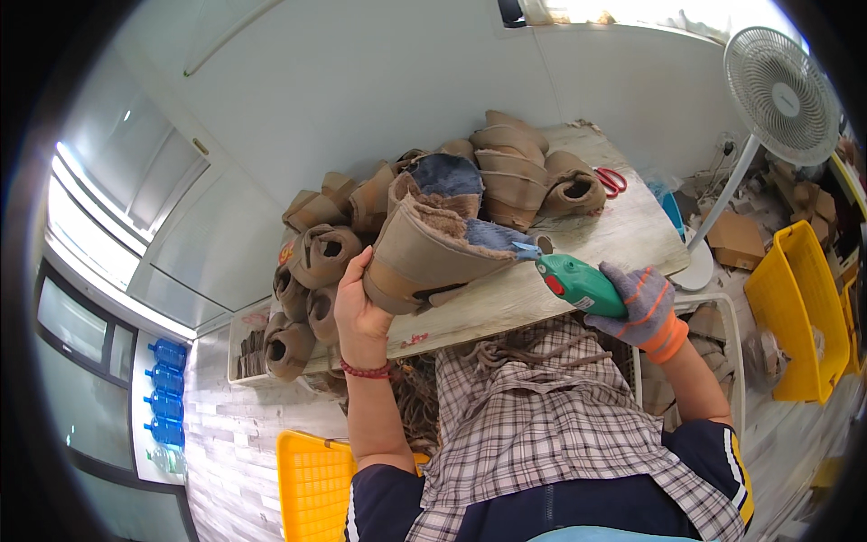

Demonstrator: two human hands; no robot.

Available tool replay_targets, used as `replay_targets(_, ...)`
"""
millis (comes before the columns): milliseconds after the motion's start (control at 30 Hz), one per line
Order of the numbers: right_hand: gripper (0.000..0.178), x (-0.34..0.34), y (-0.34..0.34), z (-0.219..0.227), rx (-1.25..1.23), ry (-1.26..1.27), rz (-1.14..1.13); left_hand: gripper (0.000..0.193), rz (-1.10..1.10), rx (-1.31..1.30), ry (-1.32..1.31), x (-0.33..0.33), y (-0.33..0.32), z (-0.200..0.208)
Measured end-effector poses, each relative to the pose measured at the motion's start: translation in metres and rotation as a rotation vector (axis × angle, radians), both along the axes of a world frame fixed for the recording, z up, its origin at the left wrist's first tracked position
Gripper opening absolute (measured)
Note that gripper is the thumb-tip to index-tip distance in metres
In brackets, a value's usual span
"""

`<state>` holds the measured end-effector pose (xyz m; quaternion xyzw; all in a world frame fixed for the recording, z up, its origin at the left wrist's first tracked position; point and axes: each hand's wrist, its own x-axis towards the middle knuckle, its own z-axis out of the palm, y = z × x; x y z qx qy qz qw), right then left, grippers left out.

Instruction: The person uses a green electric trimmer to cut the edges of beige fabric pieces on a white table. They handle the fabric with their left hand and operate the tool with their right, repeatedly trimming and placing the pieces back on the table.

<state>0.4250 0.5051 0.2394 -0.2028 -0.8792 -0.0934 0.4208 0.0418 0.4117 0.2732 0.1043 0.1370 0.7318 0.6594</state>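
Observation:
My bare left hand (358, 307) is closed on a brown boot upper (420, 257), which it holds tilted above the table (596, 244). Fleece and a blue fabric lining show at the upper's open top. In a grey and orange glove, my right hand (643, 312) grips a green handheld electric cutter (585, 287) with a red button. The cutter's tip is at the blue lining's right edge; whether the blade touches the fabric I cannot tell. Behind and to the left, several similar brown uppers (510, 176) lie piled on the table.
Red-handled scissors (610, 182) lie on the table's far right. A standing fan (782, 99), a cardboard box (736, 238) and a yellow basket (799, 316) stand to the right. Another yellow basket (312, 483) is at lower left. Blue water bottles (165, 393) line the left wall.

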Motion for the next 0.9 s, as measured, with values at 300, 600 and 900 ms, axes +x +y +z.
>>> replay_targets(300, 0.074, 0.001, -0.004, -0.001, -0.033, 0.042, 0.083, 0.031, -0.055, -0.046, 0.0, 0.023, 0.019, -0.005)
replay_targets(600, 0.071, -0.01, -0.003, -0.005, -0.12, 0.119, 0.105, 0.039, 0.069, 0.08, 0.11, 0.069, 0.025, 0.0)
replay_targets(900, 0.058, -0.022, -0.01, 0.008, -0.534, 0.185, 0.165, 0.044, 0.281, 0.278, 0.549, 0.086, 0.02, -0.02)
